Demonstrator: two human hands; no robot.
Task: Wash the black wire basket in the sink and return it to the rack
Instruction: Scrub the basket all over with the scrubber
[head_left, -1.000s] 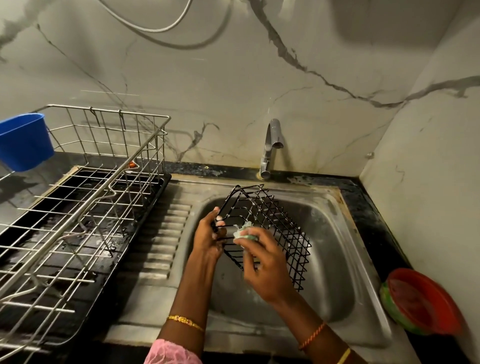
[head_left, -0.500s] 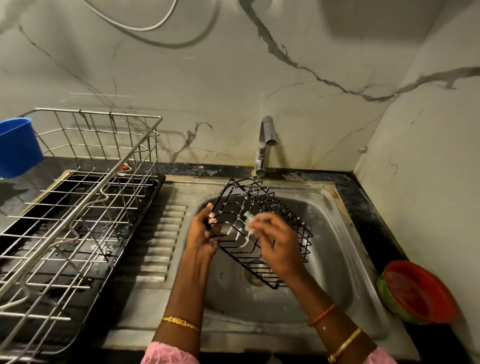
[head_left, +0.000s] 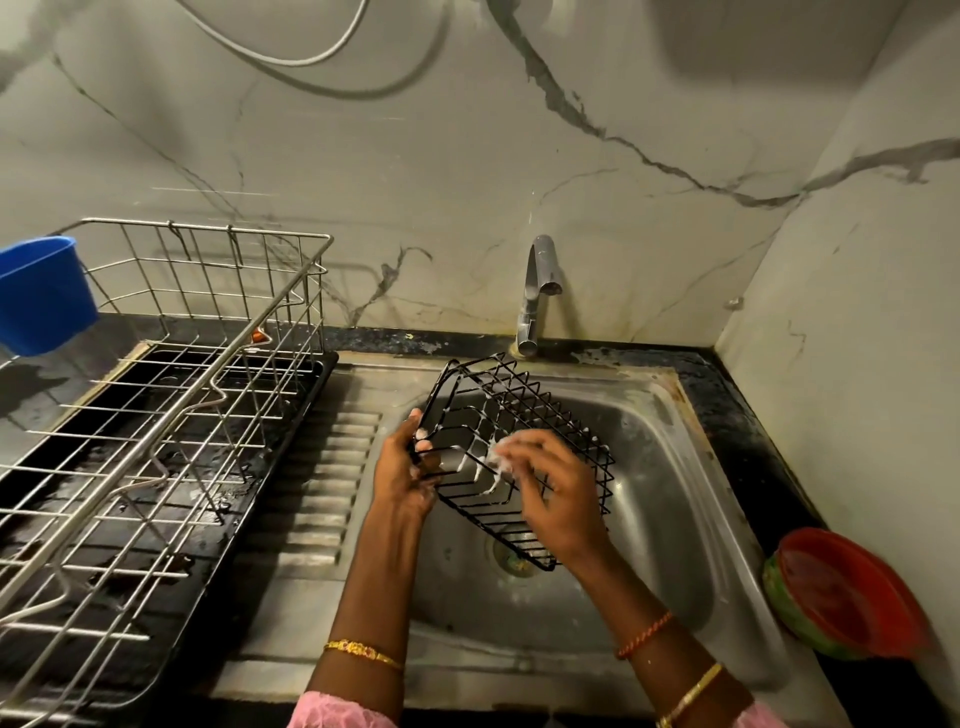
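The black wire basket (head_left: 540, 415) is tilted over the steel sink (head_left: 691, 483), with white suds on its wires. My left hand (head_left: 402, 467) grips its left rim. My right hand (head_left: 556, 493) holds a small soapy scrubber (head_left: 501, 457) against the inside of the basket; the hand is blurred. The silver dish rack (head_left: 171, 395) stands on a black tray (head_left: 291, 447) to the left of the sink.
The tap (head_left: 537, 291) stands behind the sink and no water runs from it. A blue cup (head_left: 41, 296) hangs at the rack's far left. A red and green bowl (head_left: 841, 597) sits on the dark counter at right. Marble walls close the back and right.
The basket has been turned in my left hand, its open side now more toward me. My right hand with the scrubber moved up and across the wires, leaving more suds.
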